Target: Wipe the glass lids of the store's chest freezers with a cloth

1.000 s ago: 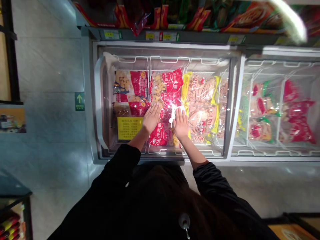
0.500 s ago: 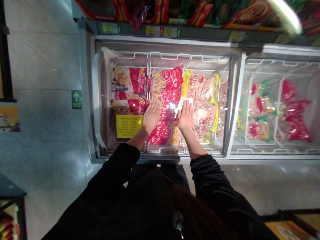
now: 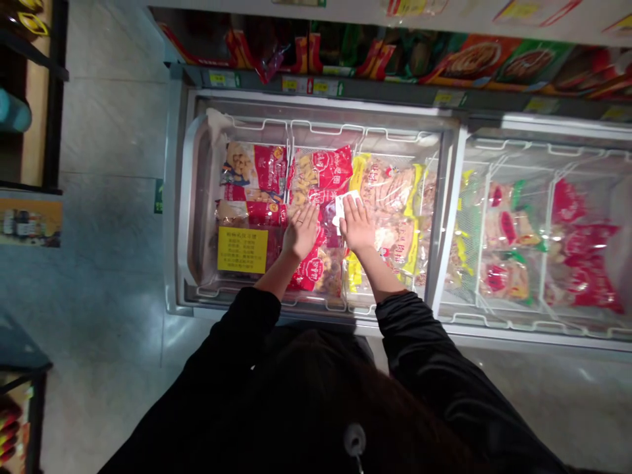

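Observation:
My left hand (image 3: 300, 232) lies flat, fingers stretched out and a ring on one finger, on the clear lid (image 3: 247, 288) of a chest freezer. Right of it my right hand (image 3: 357, 224) is also spread flat, its fingers over a white card-like piece (image 3: 340, 209). Whether that piece is stuck to the lid or loose, I cannot tell. A yellow notice (image 3: 242, 250) shows left of my left hand. Beneath the lid lie red bags of frozen food (image 3: 323, 168) and yellow-edged bags (image 3: 388, 184), sorted by white wire dividers.
The freezer's right section (image 3: 538, 322) holds more bags, several of them red (image 3: 590, 250). Packaged goods (image 3: 484, 58) stand on a shelf along the far side, above price tags (image 3: 312, 86). Tiled floor (image 3: 113, 276) runs to the left, with display stands at the left edge.
The view has shifted, so the freezer sits lower and more of the shelf shows above it. Both hands stay flat on the lid; my right hand still covers part of the white piece.

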Action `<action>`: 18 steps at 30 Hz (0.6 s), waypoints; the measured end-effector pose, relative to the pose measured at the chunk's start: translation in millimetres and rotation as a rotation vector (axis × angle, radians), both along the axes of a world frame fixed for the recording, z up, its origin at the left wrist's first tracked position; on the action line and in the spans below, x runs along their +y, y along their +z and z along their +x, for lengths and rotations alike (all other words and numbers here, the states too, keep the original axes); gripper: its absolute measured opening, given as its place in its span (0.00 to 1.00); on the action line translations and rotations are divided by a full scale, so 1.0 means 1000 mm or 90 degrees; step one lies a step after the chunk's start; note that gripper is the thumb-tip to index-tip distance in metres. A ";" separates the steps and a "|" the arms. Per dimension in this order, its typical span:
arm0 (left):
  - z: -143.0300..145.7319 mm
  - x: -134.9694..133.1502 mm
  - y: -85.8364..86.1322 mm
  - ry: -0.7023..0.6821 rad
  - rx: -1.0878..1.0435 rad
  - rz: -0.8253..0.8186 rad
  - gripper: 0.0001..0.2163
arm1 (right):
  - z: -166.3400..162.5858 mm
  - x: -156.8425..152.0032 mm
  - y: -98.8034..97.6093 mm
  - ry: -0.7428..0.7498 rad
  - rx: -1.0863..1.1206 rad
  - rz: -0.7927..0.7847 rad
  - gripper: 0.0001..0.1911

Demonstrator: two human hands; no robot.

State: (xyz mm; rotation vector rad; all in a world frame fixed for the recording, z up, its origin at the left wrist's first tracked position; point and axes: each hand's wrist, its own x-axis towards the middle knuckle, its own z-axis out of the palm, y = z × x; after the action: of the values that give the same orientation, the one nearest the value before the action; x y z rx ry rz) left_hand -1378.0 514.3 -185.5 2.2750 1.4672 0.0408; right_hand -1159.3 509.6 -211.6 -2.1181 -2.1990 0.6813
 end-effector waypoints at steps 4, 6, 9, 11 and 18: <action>0.026 -0.006 -0.002 0.012 0.003 -0.003 0.29 | 0.001 -0.030 0.005 -0.078 -0.020 -0.003 0.36; 0.036 -0.010 -0.004 0.025 0.005 0.000 0.29 | -0.008 -0.047 0.008 -0.109 -0.019 -0.012 0.35; 0.046 -0.015 -0.008 0.032 0.007 0.003 0.29 | -0.020 -0.057 0.011 -0.075 0.017 -0.039 0.35; 0.049 -0.018 -0.010 0.029 0.006 0.003 0.30 | -0.021 -0.050 0.011 -0.013 0.042 -0.049 0.35; 0.046 -0.023 -0.005 -0.002 0.004 0.013 0.29 | 0.026 -0.004 0.002 -0.013 0.010 -0.009 0.35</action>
State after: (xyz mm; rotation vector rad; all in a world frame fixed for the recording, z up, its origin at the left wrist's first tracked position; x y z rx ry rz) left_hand -1332.0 491.6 -190.8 2.2962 1.4724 0.0475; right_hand -1133.4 505.1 -209.3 -2.1311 -2.1681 0.7127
